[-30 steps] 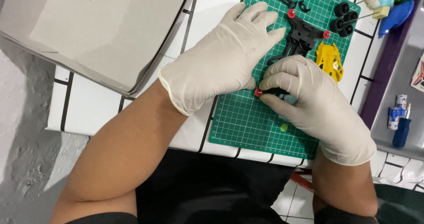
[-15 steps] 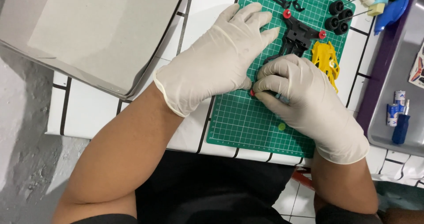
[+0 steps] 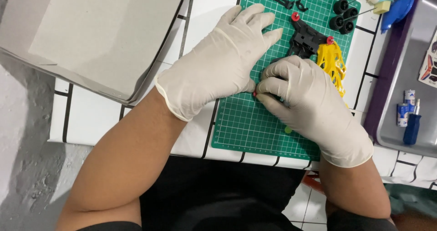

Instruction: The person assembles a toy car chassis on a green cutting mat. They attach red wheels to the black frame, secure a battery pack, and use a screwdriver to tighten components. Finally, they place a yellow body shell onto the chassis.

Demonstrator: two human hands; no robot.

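Both hands wear white gloves and work over a green cutting mat [image 3: 248, 126]. My left hand [image 3: 223, 62] lies flat on the mat's left part, fingers spread, its thumb meeting my right hand. My right hand [image 3: 309, 108] is curled over the near end of a black toy car chassis [image 3: 306, 40] with red rollers, pinching a small red part at its fingertips. A yellow car body shell [image 3: 331, 62] lies just right of the chassis, partly under my right hand.
An open grey cardboard box [image 3: 86, 35] fills the upper left. Black wheels [image 3: 343, 16] and small black parts [image 3: 284, 1] lie at the mat's far end. A grey tray [image 3: 400, 144] at right holds batteries [image 3: 405, 108] and a blue screwdriver [image 3: 412, 128]. White tiled tabletop [image 3: 95, 121].
Both hands and the chassis have shifted slightly left in view. My right hand has closed further over the chassis end, and the thumb of my left hand now touches it.
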